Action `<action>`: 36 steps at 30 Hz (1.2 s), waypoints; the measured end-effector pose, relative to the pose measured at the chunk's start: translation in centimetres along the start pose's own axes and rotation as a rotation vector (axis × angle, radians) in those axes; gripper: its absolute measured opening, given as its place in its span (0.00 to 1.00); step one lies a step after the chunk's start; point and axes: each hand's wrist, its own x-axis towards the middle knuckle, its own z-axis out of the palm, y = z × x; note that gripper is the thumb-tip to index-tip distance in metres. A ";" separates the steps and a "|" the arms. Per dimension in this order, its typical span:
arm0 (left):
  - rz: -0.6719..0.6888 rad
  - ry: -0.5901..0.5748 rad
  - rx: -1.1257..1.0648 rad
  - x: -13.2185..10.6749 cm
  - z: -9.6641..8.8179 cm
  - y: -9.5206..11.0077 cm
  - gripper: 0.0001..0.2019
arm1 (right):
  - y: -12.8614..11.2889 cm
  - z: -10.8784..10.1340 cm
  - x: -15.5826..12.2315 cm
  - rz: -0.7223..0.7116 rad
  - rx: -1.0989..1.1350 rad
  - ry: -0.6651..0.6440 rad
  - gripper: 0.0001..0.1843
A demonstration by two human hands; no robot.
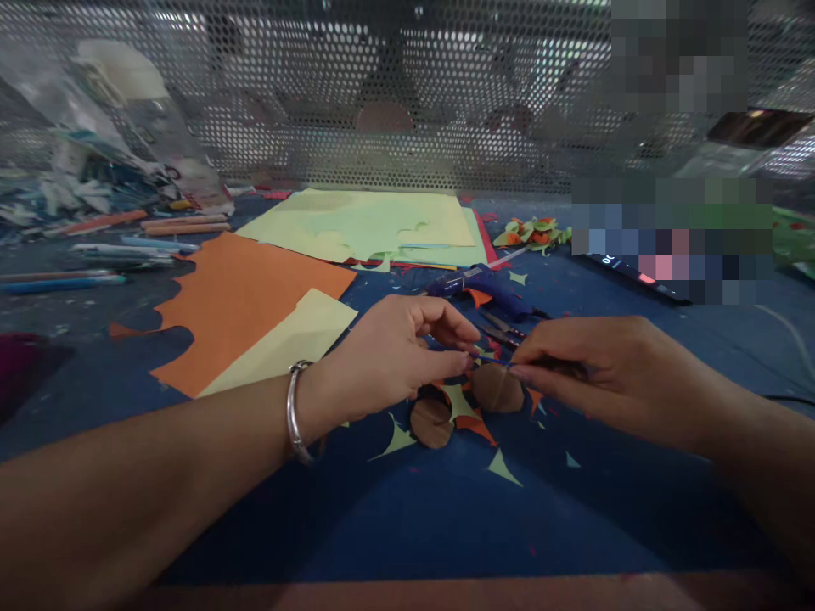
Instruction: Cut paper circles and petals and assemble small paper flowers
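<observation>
A thin blue strip stretches between my two hands, low over the table. My left hand, with a silver bangle at the wrist, pinches its left end between thumb and fingers. The thumb and fingers of my right hand are closed on the right end. Just beneath the strip lies a round brown disc, and a smaller brown disc rests below my left hand. Scissors lie behind the strip, partly hidden by my right hand. Green and orange paper scraps are scattered around the discs.
A blue glue gun lies behind my hands. Orange paper and stacked pale green sheets spread left and back. Pens and a bottle are at left; a phone lies right. Perforated metal closes the back.
</observation>
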 end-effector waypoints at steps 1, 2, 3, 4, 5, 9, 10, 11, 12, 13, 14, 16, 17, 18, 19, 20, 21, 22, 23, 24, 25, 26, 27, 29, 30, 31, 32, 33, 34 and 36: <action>-0.003 0.000 0.003 0.0 0.0 0.0 0.11 | 0.1 0.0 0.0 -0.003 -0.002 0.009 0.16; -0.008 -0.001 0.002 0.1 0.0 0.0 0.12 | 0.1 0.1 0.0 -0.002 -0.004 0.018 0.16; -0.015 -0.002 -0.003 0.1 0.0 0.0 0.12 | 0.2 0.1 0.0 0.002 -0.008 0.024 0.16; -0.022 -0.005 -0.011 0.1 0.0 0.0 0.13 | 0.2 0.0 0.0 0.006 -0.014 0.028 0.16; -0.027 -0.008 -0.018 0.1 0.0 0.0 0.13 | 0.2 0.0 0.0 0.009 -0.018 0.030 0.16; -0.043 -0.013 -0.033 -0.1 0.1 0.0 0.14 | 0.2 -0.1 -0.1 0.012 -0.018 0.040 0.16; -0.044 -0.011 -0.038 0.0 0.1 -0.1 0.14 | 0.2 -0.1 -0.1 0.012 -0.014 0.043 0.16; -0.044 -0.007 -0.045 0.0 0.1 -0.1 0.14 | 0.1 -0.1 -0.1 0.014 -0.010 0.047 0.16; -0.043 -0.002 -0.056 0.0 0.1 -0.2 0.14 | 0.1 -0.1 -0.1 0.017 -0.008 0.050 0.16; -0.042 0.002 -0.067 0.1 0.1 -0.4 0.13 | 0.1 -0.1 -0.2 0.020 -0.008 0.052 0.16; -0.041 0.007 -0.076 0.1 0.0 -0.5 0.13 | 0.1 -0.1 -0.2 0.023 -0.009 0.052 0.15; -0.044 0.013 -0.096 0.3 0.0 -0.7 0.13 | 0.2 -0.1 -0.2 0.026 -0.011 0.052 0.15; -0.046 0.014 -0.107 0.3 0.0 -0.8 0.13 | 0.2 -0.1 -0.2 0.025 -0.010 0.051 0.15; -0.046 0.016 -0.119 0.4 0.0 -0.8 0.13 | 0.2 -0.1 -0.1 0.025 -0.009 0.051 0.14; -0.045 0.017 -0.131 0.4 0.0 -0.9 0.13 | 0.2 0.0 -0.1 0.025 -0.007 0.053 0.14; -0.042 0.016 -0.144 0.5 0.0 -0.9 0.12 | 0.3 0.0 -0.1 0.026 -0.006 0.055 0.14; -0.039 0.014 -0.156 0.5 0.0 -0.9 0.12 | 0.3 0.0 -0.1 0.028 -0.005 0.057 0.14; -0.036 0.011 -0.165 0.5 0.0 -0.9 0.12 | 0.2 0.0 -0.1 0.031 -0.003 0.059 0.14; -0.034 0.006 -0.174 0.5 0.0 -0.9 0.12 | 0.2 0.0 -0.1 0.032 -0.003 0.061 0.14; -0.035 0.001 -0.183 0.5 0.0 -0.9 0.12 | 0.2 0.0 -0.2 0.031 -0.002 0.060 0.14; -0.041 -0.007 -0.194 0.5 0.0 -0.8 0.13 | 0.2 0.0 -0.2 0.032 -0.001 0.060 0.14; -0.051 -0.018 -0.203 0.4 0.0 -0.8 0.13 | 0.2 -0.1 -0.2 0.034 -0.001 0.060 0.14; -0.061 -0.030 -0.214 0.4 0.0 -0.8 0.14 | 0.2 -0.1 -0.2 0.036 -0.001 0.061 0.14; -0.083 -0.055 -0.223 0.2 0.0 -0.7 0.15 | 0.2 -0.1 -0.2 0.038 -0.002 0.059 0.14; -0.090 -0.063 -0.220 0.2 0.0 -0.7 0.15 | 0.1 -0.1 -0.2 0.037 -0.003 0.060 0.14; -0.093 -0.065 -0.213 0.1 0.0 -0.6 0.15 | 0.1 -0.1 -0.1 0.034 -0.003 0.061 0.14; -0.096 -0.063 -0.205 0.1 0.0 -0.6 0.16 | 0.1 -0.1 -0.1 0.033 -0.001 0.059 0.15; -0.098 -0.060 -0.201 0.0 0.0 -0.6 0.16 | 0.1 -0.1 0.0 0.033 0.004 0.058 0.15; -0.100 -0.058 -0.201 0.0 0.1 -0.6 0.16 | 0.1 -0.1 0.0 0.033 0.009 0.055 0.15; -0.104 -0.056 -0.211 0.0 0.1 -0.6 0.15 | 0.1 -0.1 0.0 0.038 0.019 0.045 0.16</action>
